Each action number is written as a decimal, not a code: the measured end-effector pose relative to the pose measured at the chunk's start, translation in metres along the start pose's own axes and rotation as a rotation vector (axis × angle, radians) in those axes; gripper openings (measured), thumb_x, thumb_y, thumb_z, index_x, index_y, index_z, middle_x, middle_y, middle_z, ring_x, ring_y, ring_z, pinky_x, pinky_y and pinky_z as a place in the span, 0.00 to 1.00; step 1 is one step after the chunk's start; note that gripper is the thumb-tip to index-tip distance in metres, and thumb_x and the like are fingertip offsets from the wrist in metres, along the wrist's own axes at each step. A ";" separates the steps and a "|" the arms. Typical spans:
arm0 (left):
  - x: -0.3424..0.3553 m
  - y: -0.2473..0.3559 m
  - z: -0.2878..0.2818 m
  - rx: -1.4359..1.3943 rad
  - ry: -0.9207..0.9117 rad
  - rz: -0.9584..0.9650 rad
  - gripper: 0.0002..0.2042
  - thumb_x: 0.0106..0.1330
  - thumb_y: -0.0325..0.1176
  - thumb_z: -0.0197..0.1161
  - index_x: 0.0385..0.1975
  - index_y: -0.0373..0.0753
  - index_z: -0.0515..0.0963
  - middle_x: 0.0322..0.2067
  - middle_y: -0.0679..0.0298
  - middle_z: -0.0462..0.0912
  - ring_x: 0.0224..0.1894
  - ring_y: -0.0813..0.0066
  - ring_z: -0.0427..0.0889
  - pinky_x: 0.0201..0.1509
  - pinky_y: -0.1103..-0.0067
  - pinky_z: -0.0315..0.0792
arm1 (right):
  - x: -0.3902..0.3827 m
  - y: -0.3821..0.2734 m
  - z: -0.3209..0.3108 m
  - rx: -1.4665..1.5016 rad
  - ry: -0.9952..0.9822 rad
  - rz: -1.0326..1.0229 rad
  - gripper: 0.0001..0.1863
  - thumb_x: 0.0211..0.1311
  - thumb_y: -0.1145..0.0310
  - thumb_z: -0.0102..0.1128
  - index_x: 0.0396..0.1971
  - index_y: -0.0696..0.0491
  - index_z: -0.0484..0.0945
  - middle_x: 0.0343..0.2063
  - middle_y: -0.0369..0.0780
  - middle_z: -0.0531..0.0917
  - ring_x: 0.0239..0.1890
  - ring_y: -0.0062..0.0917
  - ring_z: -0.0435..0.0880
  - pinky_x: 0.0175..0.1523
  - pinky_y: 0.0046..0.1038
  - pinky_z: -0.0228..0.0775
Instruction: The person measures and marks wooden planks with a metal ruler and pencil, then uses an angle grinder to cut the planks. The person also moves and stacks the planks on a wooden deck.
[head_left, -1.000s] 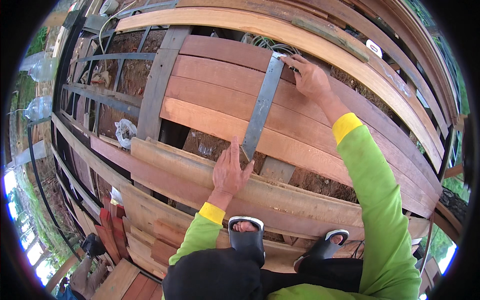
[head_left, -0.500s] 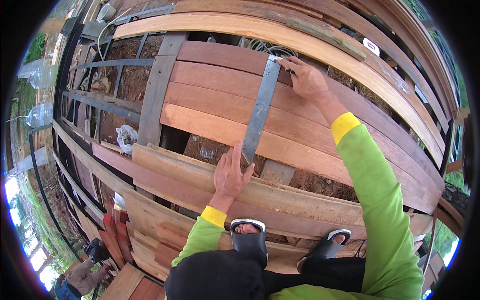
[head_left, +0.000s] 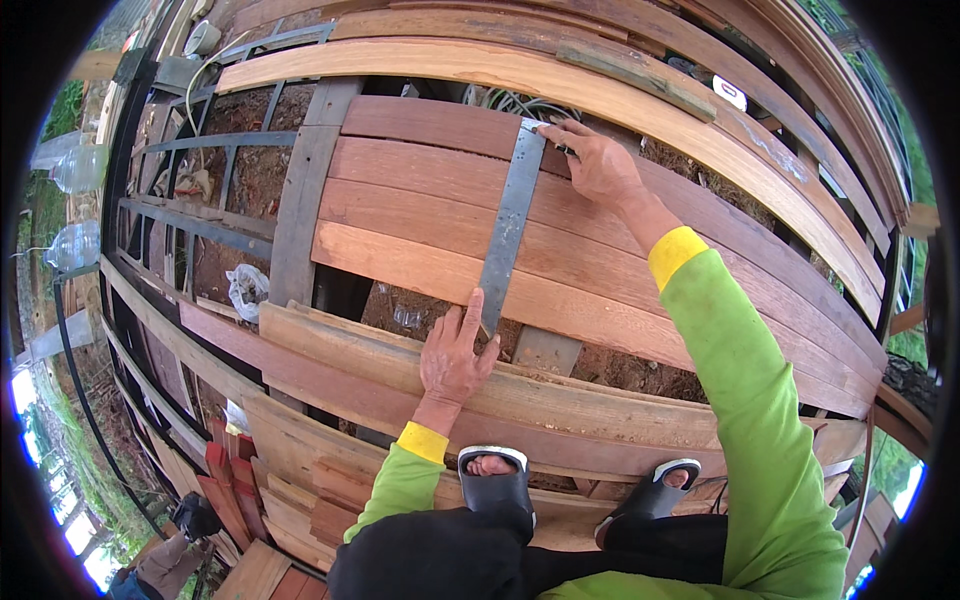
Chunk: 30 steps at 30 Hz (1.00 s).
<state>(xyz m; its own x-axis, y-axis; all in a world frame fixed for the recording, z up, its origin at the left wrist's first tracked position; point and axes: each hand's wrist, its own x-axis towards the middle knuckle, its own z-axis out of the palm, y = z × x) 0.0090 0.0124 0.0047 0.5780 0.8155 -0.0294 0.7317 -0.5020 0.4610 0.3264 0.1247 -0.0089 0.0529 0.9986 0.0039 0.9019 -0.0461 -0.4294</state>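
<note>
A flat grey metal straightedge (head_left: 511, 215) lies across several reddish-brown wooden boards (head_left: 420, 195) set side by side. Its far end carries a shiny piece by the farthest board. My right hand (head_left: 607, 172) is closed at that end, with a small dark thing (head_left: 566, 150) pinched in its fingers; its kind is mostly hidden. At the near end, my left hand (head_left: 455, 355) rests with fingers stretched out, the index fingertip touching the straightedge's edge. The thumb is spread away beside the pointed near tip.
Long loose planks (head_left: 560, 415) run between the boards and my sandalled feet. Gaps over soil show beside the boards. A grey beam (head_left: 303, 190) and an open metal frame (head_left: 215, 222) lie to the left. A crumpled plastic bag (head_left: 246, 290) sits there. Another person (head_left: 170, 565) is at the lower left.
The whole view has shifted slightly. Both hands and the straightedge keep about the same places on the boards.
</note>
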 end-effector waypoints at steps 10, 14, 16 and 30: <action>0.009 0.001 -0.008 0.020 0.172 0.000 0.28 0.62 0.43 0.64 0.61 0.38 0.71 0.37 0.53 0.75 0.36 0.57 0.73 0.39 0.67 0.70 | 0.000 -0.003 -0.002 -0.013 -0.009 0.014 0.29 0.57 0.75 0.53 0.60 0.37 0.74 0.58 0.38 0.76 0.48 0.38 0.83 0.52 0.33 0.78; 0.033 -0.024 -0.015 0.142 0.194 -0.007 0.22 0.64 0.42 0.62 0.55 0.37 0.75 0.34 0.55 0.76 0.36 0.57 0.73 0.39 0.66 0.68 | 0.000 -0.002 -0.005 0.053 -0.015 -0.007 0.29 0.57 0.76 0.53 0.60 0.37 0.74 0.58 0.39 0.76 0.49 0.40 0.82 0.53 0.34 0.78; 0.056 -0.030 -0.021 0.155 0.173 0.078 0.21 0.65 0.41 0.62 0.53 0.36 0.76 0.33 0.56 0.77 0.36 0.56 0.72 0.40 0.65 0.68 | -0.001 -0.001 -0.005 0.090 -0.026 0.005 0.30 0.57 0.78 0.52 0.60 0.37 0.74 0.59 0.43 0.76 0.50 0.44 0.81 0.54 0.36 0.77; 0.218 -0.018 -0.031 0.208 -0.294 0.399 0.49 0.50 0.54 0.72 0.71 0.44 0.54 0.73 0.62 0.51 0.74 0.57 0.50 0.71 0.48 0.53 | 0.003 -0.006 -0.008 0.166 -0.009 -0.011 0.28 0.53 0.81 0.53 0.56 0.45 0.77 0.53 0.40 0.79 0.47 0.44 0.81 0.52 0.37 0.76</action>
<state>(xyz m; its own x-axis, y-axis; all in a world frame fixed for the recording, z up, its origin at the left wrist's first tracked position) 0.1108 0.2077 0.0176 0.8808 0.4495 -0.1489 0.4733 -0.8273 0.3026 0.3246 0.1274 0.0013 0.0388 0.9992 0.0015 0.8192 -0.0309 -0.5727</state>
